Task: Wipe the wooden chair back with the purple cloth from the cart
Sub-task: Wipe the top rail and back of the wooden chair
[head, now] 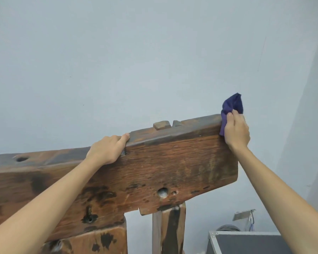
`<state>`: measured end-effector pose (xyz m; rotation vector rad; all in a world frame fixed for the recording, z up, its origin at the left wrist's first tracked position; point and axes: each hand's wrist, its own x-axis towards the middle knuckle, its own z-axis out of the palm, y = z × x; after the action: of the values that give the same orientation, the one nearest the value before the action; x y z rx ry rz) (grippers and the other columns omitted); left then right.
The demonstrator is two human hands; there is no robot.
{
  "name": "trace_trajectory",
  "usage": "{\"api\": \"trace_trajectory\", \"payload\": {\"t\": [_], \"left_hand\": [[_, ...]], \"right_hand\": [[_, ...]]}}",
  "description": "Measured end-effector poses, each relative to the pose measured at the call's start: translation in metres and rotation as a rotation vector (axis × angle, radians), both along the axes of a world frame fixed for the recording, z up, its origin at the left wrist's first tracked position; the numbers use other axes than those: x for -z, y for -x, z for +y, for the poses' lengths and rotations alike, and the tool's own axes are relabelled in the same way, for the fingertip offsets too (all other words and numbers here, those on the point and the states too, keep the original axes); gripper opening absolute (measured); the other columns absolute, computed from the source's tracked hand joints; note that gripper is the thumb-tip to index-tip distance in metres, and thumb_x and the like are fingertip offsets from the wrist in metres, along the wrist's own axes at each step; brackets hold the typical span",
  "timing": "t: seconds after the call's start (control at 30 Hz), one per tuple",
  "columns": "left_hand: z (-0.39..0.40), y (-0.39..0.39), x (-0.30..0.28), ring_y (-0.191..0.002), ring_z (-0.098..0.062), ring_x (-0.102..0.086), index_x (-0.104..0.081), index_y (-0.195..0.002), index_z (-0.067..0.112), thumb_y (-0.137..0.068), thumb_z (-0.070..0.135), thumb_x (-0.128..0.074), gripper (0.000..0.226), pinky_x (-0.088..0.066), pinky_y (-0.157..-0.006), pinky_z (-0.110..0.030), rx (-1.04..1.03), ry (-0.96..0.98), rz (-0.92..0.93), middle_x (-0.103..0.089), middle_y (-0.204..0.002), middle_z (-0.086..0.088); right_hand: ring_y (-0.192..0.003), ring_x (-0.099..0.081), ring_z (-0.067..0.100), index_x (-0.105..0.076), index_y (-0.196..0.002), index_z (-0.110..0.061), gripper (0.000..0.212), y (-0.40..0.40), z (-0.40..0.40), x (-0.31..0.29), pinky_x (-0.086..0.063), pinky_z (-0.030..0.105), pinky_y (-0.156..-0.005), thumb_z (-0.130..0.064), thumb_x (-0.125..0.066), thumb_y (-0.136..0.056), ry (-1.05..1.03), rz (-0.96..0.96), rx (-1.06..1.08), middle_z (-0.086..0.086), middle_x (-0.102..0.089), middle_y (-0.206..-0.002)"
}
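- Purple cloth [232, 107] sits at the right of the frame, bunched against the right end of the wooden chair back [173, 162], with one corner poking up above the top edge.
- Right hand [236, 131] grips the cloth, fingers curled round it.
- Left hand [108, 149] rests on the plank's top edge near centre, fingers hooked over the wood.
- Grey case [246, 242] sits at lower right, against a pale wall [136, 52].

Thick, weathered, dark brown wooden chair back [173, 162]: one broad plank with knot holes and dark stains, tilted, rising from 9 o'clock toward 2 o'clock, borne on two posts at 6 o'clock. Small purple cloth [232, 104]: bunched, pressed against the plank's upper corner at 2 o'clock.
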<state>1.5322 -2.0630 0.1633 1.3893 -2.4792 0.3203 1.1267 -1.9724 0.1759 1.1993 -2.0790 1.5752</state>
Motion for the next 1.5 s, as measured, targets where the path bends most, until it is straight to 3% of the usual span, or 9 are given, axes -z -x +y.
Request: {"api": "trace_trajectory", "payload": {"t": [0.1,0.27,0.47,0.63,0.83,0.9,1.03,1.23,1.5], "left_hand": [[-0.002,0.002,-0.002,-0.101,-0.032,-0.058,-0.038,-0.132,0.022,-0.103,0.022,-0.033,0.030,-0.050,-0.079,-0.043,-0.002,0.004,0.011,-0.060,-0.122,-0.013],[0.000,0.001,-0.004,-0.101,-0.033,-0.057,-0.039,-0.127,0.024,-0.104,0.027,-0.027,0.027,-0.049,-0.082,-0.045,-0.021,-0.067,0.098,-0.061,-0.121,-0.011],[-0.004,-0.007,-0.005,-0.112,-0.030,-0.058,-0.064,-0.114,0.026,-0.094,0.072,-0.008,0.076,-0.043,-0.096,-0.046,-0.069,-0.285,0.310,-0.067,-0.122,-0.006],[-0.007,-0.006,-0.005,-0.108,-0.030,-0.059,-0.066,-0.111,0.026,-0.093,0.072,-0.008,0.077,-0.044,-0.091,-0.045,-0.048,-0.245,0.303,-0.068,-0.118,-0.005],[-0.010,-0.003,-0.004,-0.102,-0.029,-0.059,-0.052,-0.111,0.035,-0.102,0.052,-0.013,0.043,-0.048,-0.091,-0.049,0.005,-0.173,0.208,-0.066,-0.114,-0.003],[-0.011,-0.003,-0.003,-0.102,-0.029,-0.058,-0.047,-0.115,0.036,-0.103,0.048,-0.015,0.035,-0.049,-0.089,-0.049,0.005,-0.161,0.200,-0.065,-0.115,-0.002],[-0.010,0.003,0.000,-0.098,-0.030,-0.057,-0.038,-0.118,0.032,-0.104,0.031,-0.025,0.019,-0.052,-0.083,-0.050,-0.020,-0.119,0.290,-0.062,-0.114,-0.003],[-0.001,0.006,-0.005,-0.103,-0.034,-0.055,-0.041,-0.120,0.025,-0.103,0.024,-0.024,0.024,-0.049,-0.087,-0.050,-0.080,-0.153,0.278,-0.059,-0.119,-0.008],[-0.001,-0.002,-0.006,-0.129,-0.032,-0.049,-0.053,-0.130,0.014,-0.105,0.043,-0.008,0.059,-0.037,-0.100,-0.047,-0.119,-0.271,0.206,-0.054,-0.143,-0.012]], "right_hand": [[-0.095,-0.060,0.028,-0.071,-0.088,-0.043,0.052,-0.001,-0.003,-0.056,-0.038,0.037,-0.075,-0.069,-0.026,-0.085,-0.446,0.223,0.009,-0.005,-0.070,-0.099],[-0.135,-0.049,0.032,-0.059,-0.135,-0.025,0.050,-0.096,-0.038,-0.086,-0.035,0.046,-0.109,-0.047,-0.026,-0.105,-0.949,0.481,-0.375,0.009,-0.051,-0.151],[-0.139,-0.044,0.007,-0.048,-0.143,-0.047,0.055,-0.148,-0.018,-0.042,-0.038,0.037,-0.102,-0.056,-0.011,-0.103,-0.616,0.645,-0.508,-0.026,-0.046,-0.151],[-0.130,-0.054,0.024,-0.067,-0.122,-0.013,0.046,-0.091,-0.002,-0.060,-0.037,0.030,-0.105,-0.032,-0.027,-0.110,-0.404,0.571,-0.478,0.006,-0.066,-0.133],[-0.102,-0.062,0.031,-0.075,-0.099,-0.036,0.055,-0.053,-0.012,-0.116,-0.048,0.040,-0.078,-0.065,-0.030,-0.093,-0.611,0.601,-0.110,-0.001,-0.074,-0.099],[-0.116,-0.059,0.031,-0.070,-0.119,-0.041,0.051,-0.065,-0.028,-0.105,-0.047,0.042,-0.089,-0.066,-0.031,-0.096,-0.714,0.750,-0.166,-0.001,-0.071,-0.120],[-0.121,-0.054,0.031,-0.063,-0.126,-0.027,0.051,-0.081,-0.066,-0.084,-0.038,0.049,-0.109,-0.054,-0.029,-0.101,-0.947,0.396,-0.301,0.005,-0.058,-0.142],[-0.106,-0.060,0.029,-0.068,-0.094,-0.023,0.047,-0.176,-0.081,-0.080,-0.038,0.040,-0.088,-0.044,-0.027,-0.090,-0.895,0.318,-0.294,0.004,-0.071,-0.111],[-0.124,-0.056,0.033,-0.066,-0.128,-0.021,0.048,-0.255,-0.071,-0.051,-0.038,0.038,-0.087,-0.041,-0.038,-0.093,-0.754,0.607,-0.359,0.011,-0.064,-0.135]]}}
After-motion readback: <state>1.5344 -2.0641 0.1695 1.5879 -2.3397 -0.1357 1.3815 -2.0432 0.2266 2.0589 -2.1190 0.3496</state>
